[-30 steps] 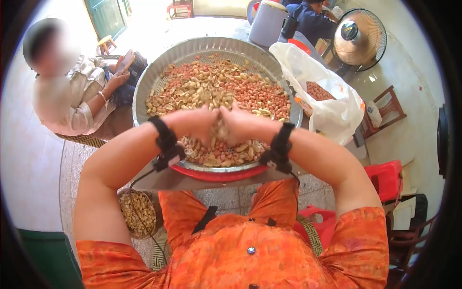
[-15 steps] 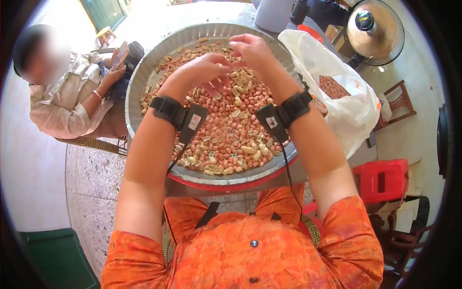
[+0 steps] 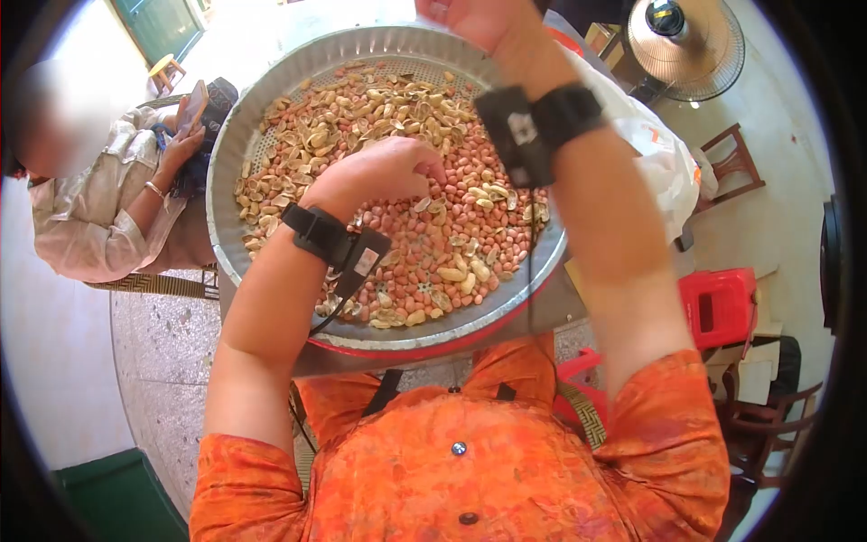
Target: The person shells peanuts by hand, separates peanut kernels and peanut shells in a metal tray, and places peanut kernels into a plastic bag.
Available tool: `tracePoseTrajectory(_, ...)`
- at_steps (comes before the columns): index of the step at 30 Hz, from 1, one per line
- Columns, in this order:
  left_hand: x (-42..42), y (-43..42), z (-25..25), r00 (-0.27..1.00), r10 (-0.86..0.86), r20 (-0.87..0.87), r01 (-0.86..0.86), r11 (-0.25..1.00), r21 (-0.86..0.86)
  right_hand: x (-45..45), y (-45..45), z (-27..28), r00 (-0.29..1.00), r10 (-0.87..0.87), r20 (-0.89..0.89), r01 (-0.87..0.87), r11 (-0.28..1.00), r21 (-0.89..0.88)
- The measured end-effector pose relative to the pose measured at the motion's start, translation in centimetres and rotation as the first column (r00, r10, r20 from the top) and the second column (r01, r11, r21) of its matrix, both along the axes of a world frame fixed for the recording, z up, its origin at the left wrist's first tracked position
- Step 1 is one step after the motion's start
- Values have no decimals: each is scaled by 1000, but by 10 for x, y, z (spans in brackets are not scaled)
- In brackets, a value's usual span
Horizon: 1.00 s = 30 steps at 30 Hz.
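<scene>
A round metal tray [image 3: 226, 244] with a perforated bottom holds reddish shelled peanuts [image 3: 411, 239] and pale shells [image 3: 388, 108]. My left hand [image 3: 388, 170] is over the middle of the tray, its fingers bent down at the peanuts; whether anything is between them is hidden. Beyond the tray's far right rim, my right hand [image 3: 483, 18] is raised near the top edge of the view. It is partly cut off and blurred, so its fingers cannot be made out.
Right of the tray, a white plastic bag [image 3: 668, 167] is partly behind my right forearm. A fan [image 3: 695, 50] stands at the upper right, and a red stool [image 3: 722, 307] lower right. A seated person [image 3: 108, 199] at the left holds a phone [image 3: 191, 108].
From above the tray's far part, my right hand has moved up and away past the rim. My left hand has lowered toward the peanuts. The camera view has shifted a little.
</scene>
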State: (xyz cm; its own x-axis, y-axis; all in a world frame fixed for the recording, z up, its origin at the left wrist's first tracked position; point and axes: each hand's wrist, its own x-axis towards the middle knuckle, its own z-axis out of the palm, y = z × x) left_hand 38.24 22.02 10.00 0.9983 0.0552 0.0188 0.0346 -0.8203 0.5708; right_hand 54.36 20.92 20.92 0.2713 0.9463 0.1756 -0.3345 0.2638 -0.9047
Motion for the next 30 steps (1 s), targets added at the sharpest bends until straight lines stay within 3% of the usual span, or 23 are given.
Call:
tracePoseTrajectory(1, -6, 5, 6, 1000, 29, -11, -29, 1000, -4, -1, 9, -17, 979, 63, -195, -56, 998, 40)
tracePoseTrajectory(2, -9, 19, 3, 996, 79, -34, -81, 996, -41, -8, 1, -32, 971, 69, -228, -77, 997, -26)
tracePoseTrajectory(4, -23, 33, 10, 886, 430, -173, -463, 844, -270, -25, -14, -66, 956, 15, -294, -58, 989, -137)
tracePoseTrajectory(5, -26, 43, 8, 848, 518, -111, -527, 806, -270, -29, -16, -81, 945, -46, -324, -14, 983, -182)
tracePoseTrajectory(6, -28, 52, 5, 841, 531, -104, -538, 798, -272, -33, -20, -92, 947, -31, -318, -29, 983, -180)
tracePoseTrajectory(8, -29, 66, 3, 723, 675, 146, -542, 686, -485, -39, -28, -108, 927, -54, -370, -28, 977, -213)
tracePoseTrajectory(9, -29, 69, 4, 678, 704, 210, -584, 690, -427, -43, -31, -106, 927, -47, -373, -35, 977, -210)
tracePoseTrajectory(12, -30, 72, 7, 751, 648, 130, -568, 733, -375, -51, -36, -104, 942, 58, -331, -142, 962, -235)
tracePoseTrajectory(13, -29, 71, 8, 749, 650, 132, -571, 733, -369, -52, -35, -108, 953, 94, -288, -176, 946, -272)
tracePoseTrajectory(15, -26, 66, 7, 852, 506, -135, -514, 760, -398, -51, -35, -112, 979, 114, -168, -167, 922, -349)
tracePoseTrajectory(16, -25, 64, 4, 850, 509, -136, -518, 759, -394, -38, -30, -125, 978, 117, -170, -171, 923, -346)
tracePoseTrajectory(17, -23, 63, -1, 828, 544, -136, -552, 746, -372, -15, -22, -150, 927, 100, 362, -42, 986, -163)
tracePoseTrajectory(18, -21, 62, -3, 805, 578, -134, -584, 733, -349, -10, -21, -151, 625, -42, 780, -23, 997, 72)
tracePoseTrajectory(19, -22, 58, 0, 777, 622, -95, -614, 717, -331, -5, -21, -152, 627, -44, 778, -24, 997, 76)
tracePoseTrajectory(20, -21, 62, -5, 777, 622, -94, -615, 718, -326, 2, -21, -151, 825, -101, 556, 119, 993, 4)
tracePoseTrajectory(21, -21, 69, -15, 759, 642, 109, -624, 765, -160, 1, -23, -141, 938, -192, 290, 232, 967, -109)
tracePoseTrajectory(22, -22, 72, -19, 733, 607, 309, -641, 768, 12, 2, -25, -134, 952, -307, 10, 300, 921, -248)
tracePoseTrajectory(23, -21, 76, -23, 735, 605, 307, -639, 769, 15, 2, -26, -129, 940, -337, -41, 313, 906, -284)
tracePoseTrajectory(26, -22, 77, -19, 694, 609, 384, -680, 730, 73, -4, -28, -119, 932, -360, 49, 355, 873, -335)
tracePoseTrajectory(27, -23, 73, -12, 740, 627, 242, -656, 752, 59, -2, -27, -123, 930, -364, 51, 360, 872, -332)
tracePoseTrajectory(28, -24, 69, -5, 772, 628, 95, -634, 773, 39, 0, -26, -127, 908, -253, 335, 356, 887, -295)
tracePoseTrajectory(29, -24, 65, -3, 774, 626, 96, -631, 775, 36, 2, -26, -131, 797, -127, 590, 341, 902, -266)
tracePoseTrajectory(30, -24, 62, -1, 821, 571, 20, -571, 818, 70, -4, -30, -127, 796, -127, 592, 342, 901, -267)
